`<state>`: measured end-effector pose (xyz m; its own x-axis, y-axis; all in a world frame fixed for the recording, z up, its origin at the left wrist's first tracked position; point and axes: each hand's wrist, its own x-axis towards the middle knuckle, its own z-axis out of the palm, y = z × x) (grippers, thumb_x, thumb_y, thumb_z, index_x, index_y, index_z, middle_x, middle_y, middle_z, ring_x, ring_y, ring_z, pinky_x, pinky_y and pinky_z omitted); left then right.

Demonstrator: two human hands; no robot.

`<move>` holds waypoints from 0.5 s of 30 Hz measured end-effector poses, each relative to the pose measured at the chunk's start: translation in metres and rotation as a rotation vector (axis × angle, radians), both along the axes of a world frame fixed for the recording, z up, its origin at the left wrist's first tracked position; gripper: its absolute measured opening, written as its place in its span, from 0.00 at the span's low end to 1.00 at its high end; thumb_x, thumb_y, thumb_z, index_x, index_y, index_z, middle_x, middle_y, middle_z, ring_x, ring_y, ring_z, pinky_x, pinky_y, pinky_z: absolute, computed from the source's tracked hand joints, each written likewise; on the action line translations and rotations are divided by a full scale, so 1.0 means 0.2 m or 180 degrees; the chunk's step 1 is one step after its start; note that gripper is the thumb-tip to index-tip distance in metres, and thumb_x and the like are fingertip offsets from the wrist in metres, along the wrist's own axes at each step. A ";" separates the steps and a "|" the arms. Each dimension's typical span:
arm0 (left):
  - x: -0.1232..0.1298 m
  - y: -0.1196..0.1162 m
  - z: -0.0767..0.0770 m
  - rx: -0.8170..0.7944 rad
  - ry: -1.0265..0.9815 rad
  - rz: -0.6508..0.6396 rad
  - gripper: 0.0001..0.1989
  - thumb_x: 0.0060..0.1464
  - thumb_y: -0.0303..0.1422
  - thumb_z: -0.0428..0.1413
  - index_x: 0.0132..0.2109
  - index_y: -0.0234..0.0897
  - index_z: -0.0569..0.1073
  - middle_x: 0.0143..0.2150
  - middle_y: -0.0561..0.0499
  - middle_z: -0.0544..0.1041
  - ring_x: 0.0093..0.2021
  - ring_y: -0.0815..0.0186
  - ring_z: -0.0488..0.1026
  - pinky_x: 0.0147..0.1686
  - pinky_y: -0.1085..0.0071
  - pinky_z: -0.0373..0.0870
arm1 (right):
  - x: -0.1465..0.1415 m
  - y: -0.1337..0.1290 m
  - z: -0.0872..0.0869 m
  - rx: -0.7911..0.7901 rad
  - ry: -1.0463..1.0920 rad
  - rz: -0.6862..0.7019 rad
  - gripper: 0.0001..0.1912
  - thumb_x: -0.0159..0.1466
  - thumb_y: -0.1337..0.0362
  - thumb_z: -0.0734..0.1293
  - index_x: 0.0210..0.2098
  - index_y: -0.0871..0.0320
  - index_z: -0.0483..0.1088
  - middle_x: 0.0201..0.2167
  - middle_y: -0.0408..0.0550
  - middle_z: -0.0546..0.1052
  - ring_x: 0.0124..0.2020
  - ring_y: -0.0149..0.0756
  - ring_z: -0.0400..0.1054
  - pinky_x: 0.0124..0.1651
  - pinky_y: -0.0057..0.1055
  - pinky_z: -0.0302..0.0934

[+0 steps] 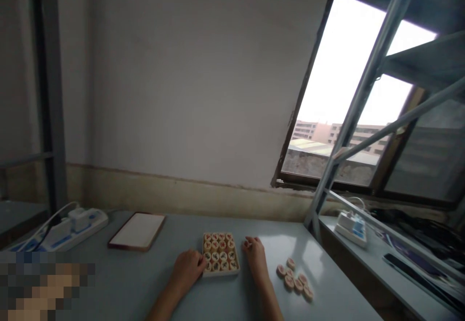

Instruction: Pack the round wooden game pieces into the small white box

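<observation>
A shallow pale box [221, 274] lies on the grey table, filled with rows of round Chinese chess pieces [215, 257], the far ones marked red and the near ones dark. My left hand [187, 267] is closed at the box's left edge, thumb and fingers touching its near-left corner. Just right of the box, my right hand [255, 255] hovers with fingers pinched around a small pale Chinese chess piece [248, 245], mostly hidden by the fingertips. Several loose Chinese chess pieces [289, 282] lie in a cluster to the right of my right forearm.
A white board with a brown frame [137, 231] lies at the back left. Beyond it is a power strip [82, 220] with plugs and cables. At right, a metal bed ladder [329, 180] stands by a second desk holding another power strip [351, 228] and a dark phone [403, 267].
</observation>
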<state>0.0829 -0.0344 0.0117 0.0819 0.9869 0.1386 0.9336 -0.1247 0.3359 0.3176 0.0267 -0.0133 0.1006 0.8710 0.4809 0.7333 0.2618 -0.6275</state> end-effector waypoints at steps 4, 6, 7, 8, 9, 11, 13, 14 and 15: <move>0.00 -0.01 0.00 0.0034 -0.0007 0.0047 0.19 0.55 0.37 0.41 0.30 0.38 0.75 0.32 0.46 0.76 0.35 0.63 0.71 0.34 0.71 0.59 | 0.02 -0.01 0.03 -0.0045 0.0007 0.0123 0.10 0.53 0.67 0.59 0.26 0.56 0.72 0.27 0.49 0.72 0.28 0.39 0.68 0.34 0.31 0.61; 0.00 -0.01 0.00 0.0041 -0.0049 0.0048 0.18 0.55 0.36 0.42 0.30 0.38 0.75 0.32 0.46 0.76 0.35 0.63 0.71 0.34 0.71 0.58 | 0.02 -0.02 0.07 0.0013 -0.0014 0.0109 0.09 0.53 0.66 0.59 0.25 0.56 0.71 0.27 0.49 0.71 0.28 0.38 0.67 0.34 0.31 0.61; 0.00 -0.01 0.00 0.0035 -0.0078 0.0032 0.18 0.55 0.36 0.42 0.30 0.38 0.75 0.32 0.47 0.77 0.35 0.64 0.71 0.34 0.72 0.58 | 0.03 -0.02 0.09 0.0038 -0.0021 0.0106 0.09 0.54 0.66 0.59 0.24 0.56 0.70 0.27 0.49 0.71 0.28 0.38 0.67 0.34 0.31 0.61; 0.00 -0.02 0.00 0.0022 -0.0107 0.0012 0.18 0.55 0.36 0.43 0.30 0.38 0.75 0.32 0.47 0.77 0.35 0.64 0.71 0.33 0.72 0.57 | 0.02 -0.03 0.11 0.0050 -0.0030 0.0105 0.09 0.54 0.65 0.59 0.25 0.57 0.70 0.28 0.50 0.71 0.28 0.37 0.67 0.34 0.31 0.61; 0.00 -0.02 0.00 0.0004 -0.0131 -0.0005 0.18 0.55 0.36 0.43 0.29 0.37 0.75 0.31 0.47 0.77 0.34 0.65 0.71 0.32 0.72 0.57 | 0.02 -0.03 0.12 0.0051 -0.0054 0.0078 0.09 0.55 0.65 0.58 0.27 0.57 0.70 0.30 0.50 0.70 0.29 0.36 0.66 0.35 0.30 0.61; 0.00 -0.02 0.00 -0.0022 -0.0162 -0.0046 0.18 0.56 0.36 0.42 0.29 0.37 0.75 0.30 0.47 0.77 0.32 0.66 0.71 0.30 0.73 0.55 | 0.02 -0.04 0.13 0.0016 -0.0190 -0.0108 0.10 0.56 0.65 0.59 0.33 0.57 0.70 0.35 0.51 0.69 0.32 0.37 0.66 0.37 0.30 0.60; 0.00 -0.01 0.01 -0.0033 -0.0170 -0.0057 0.19 0.56 0.36 0.42 0.28 0.36 0.75 0.29 0.47 0.76 0.31 0.67 0.70 0.29 0.73 0.54 | 0.02 -0.04 0.10 -0.0088 -0.0444 -0.0329 0.12 0.54 0.66 0.61 0.37 0.57 0.69 0.38 0.53 0.69 0.38 0.41 0.65 0.39 0.31 0.60; 0.00 -0.01 0.01 -0.0027 -0.0179 -0.0062 0.19 0.56 0.36 0.42 0.28 0.36 0.75 0.29 0.48 0.76 0.30 0.67 0.70 0.28 0.73 0.53 | 0.02 -0.04 0.09 -0.0150 -0.0560 -0.0375 0.12 0.53 0.67 0.62 0.37 0.58 0.69 0.38 0.54 0.68 0.40 0.42 0.64 0.40 0.32 0.59; 0.00 -0.01 0.01 -0.0024 -0.0190 -0.0066 0.19 0.56 0.37 0.42 0.28 0.36 0.75 0.29 0.48 0.76 0.30 0.67 0.70 0.28 0.73 0.53 | 0.02 -0.04 0.07 -0.0212 -0.0626 -0.0344 0.11 0.53 0.68 0.62 0.36 0.58 0.69 0.37 0.54 0.68 0.40 0.42 0.64 0.41 0.32 0.59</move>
